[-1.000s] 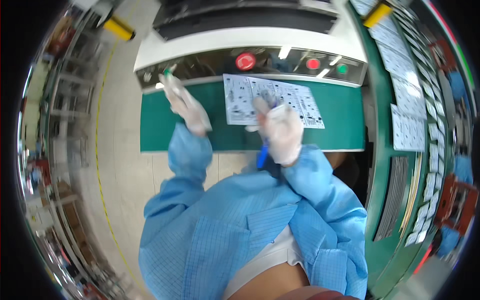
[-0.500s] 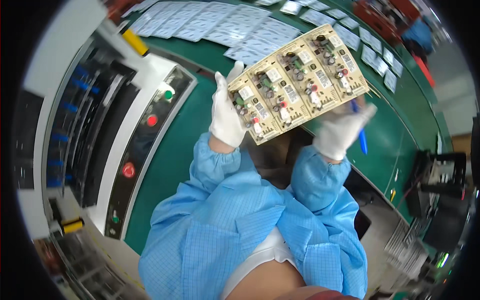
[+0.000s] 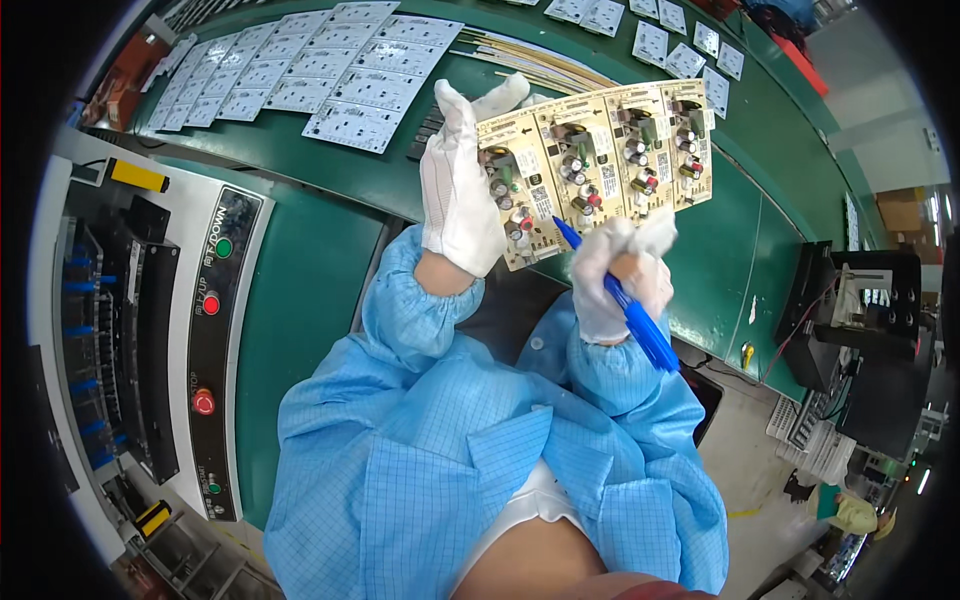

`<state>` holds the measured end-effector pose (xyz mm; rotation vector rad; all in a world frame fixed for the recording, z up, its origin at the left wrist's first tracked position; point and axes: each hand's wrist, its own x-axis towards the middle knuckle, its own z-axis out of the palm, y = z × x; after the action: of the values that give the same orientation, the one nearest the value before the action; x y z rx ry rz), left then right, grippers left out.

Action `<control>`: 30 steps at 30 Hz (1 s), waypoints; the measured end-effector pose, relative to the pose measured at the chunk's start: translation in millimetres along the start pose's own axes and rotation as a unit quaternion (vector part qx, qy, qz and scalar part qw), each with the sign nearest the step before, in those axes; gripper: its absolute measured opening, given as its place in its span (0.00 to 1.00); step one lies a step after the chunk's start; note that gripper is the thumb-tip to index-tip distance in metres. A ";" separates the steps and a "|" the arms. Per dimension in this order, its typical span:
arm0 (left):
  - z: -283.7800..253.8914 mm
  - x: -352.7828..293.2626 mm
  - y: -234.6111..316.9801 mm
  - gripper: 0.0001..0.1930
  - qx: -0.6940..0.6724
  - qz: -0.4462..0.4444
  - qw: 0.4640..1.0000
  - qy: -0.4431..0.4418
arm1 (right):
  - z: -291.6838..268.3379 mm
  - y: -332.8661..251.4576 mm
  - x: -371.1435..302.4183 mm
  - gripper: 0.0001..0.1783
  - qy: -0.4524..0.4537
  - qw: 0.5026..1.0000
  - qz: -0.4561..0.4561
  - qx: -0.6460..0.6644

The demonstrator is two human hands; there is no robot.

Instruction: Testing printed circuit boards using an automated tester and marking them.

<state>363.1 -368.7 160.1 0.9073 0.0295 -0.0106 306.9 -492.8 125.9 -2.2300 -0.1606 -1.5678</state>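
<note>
My left hand (image 3: 462, 190), in a white glove, grips the left edge of a cream circuit board panel (image 3: 545, 215). The panel is held up and tilted over the green bench, its several repeated sections carrying capacitors, green parts and small labels. In my right hand (image 3: 622, 278), also gloved with a bare fingertip showing, is a blue marker pen (image 3: 640, 325). Its tip points up and left at the lower edge of the panel's left part; whether it touches cannot be made out. The fingers of my right hand are closed round the pen, just below the board.
Rows of white board panels (image 3: 380, 85) lie at the far left of the green bench (image 3: 745, 225), smaller white boards (image 3: 650, 45) at the far right. Thin yellowish strips (image 3: 540, 62) lie behind the panel. A machine with a button panel (image 3: 215, 350) stands left, black equipment (image 3: 865, 310) right.
My right hand has come left and in, now aiming the pen at the board's left part. The panel has turned slightly flatter. My view has swung, so the bench and machine appear shifted.
</note>
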 end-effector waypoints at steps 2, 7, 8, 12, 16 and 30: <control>3.5 2.5 -3.1 0.34 -0.008 -0.003 1.000 0.004 | 8.3 8.8 -12.2 0.11 -0.011 0.997 -0.082 0.002; 0.8 7.1 -4.7 0.33 0.006 -0.010 1.000 0.007 | -9.1 11.0 -8.5 0.24 -0.028 0.965 0.124 -0.229; -0.7 7.2 -4.8 0.33 0.002 -0.013 1.000 0.002 | -10.2 9.7 -2.2 0.23 0.058 0.930 0.309 0.189; 5.7 8.2 -7.4 0.35 0.025 0.002 1.000 0.001 | -12.9 40.0 -6.5 0.09 -0.088 0.981 0.156 0.072; 2.1 10.3 -9.1 0.37 0.051 -0.014 0.999 -0.004 | -17.1 34.3 17.3 0.09 0.225 0.773 0.388 0.448; -1.6 7.4 -13.2 0.36 0.117 0.006 0.993 -0.022 | -28.9 84.3 28.5 0.09 0.213 0.898 0.323 0.212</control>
<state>370.1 -375.5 148.6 1.1420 -0.0187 -0.0238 319.0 -584.7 138.4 -1.3594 0.3092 -1.4141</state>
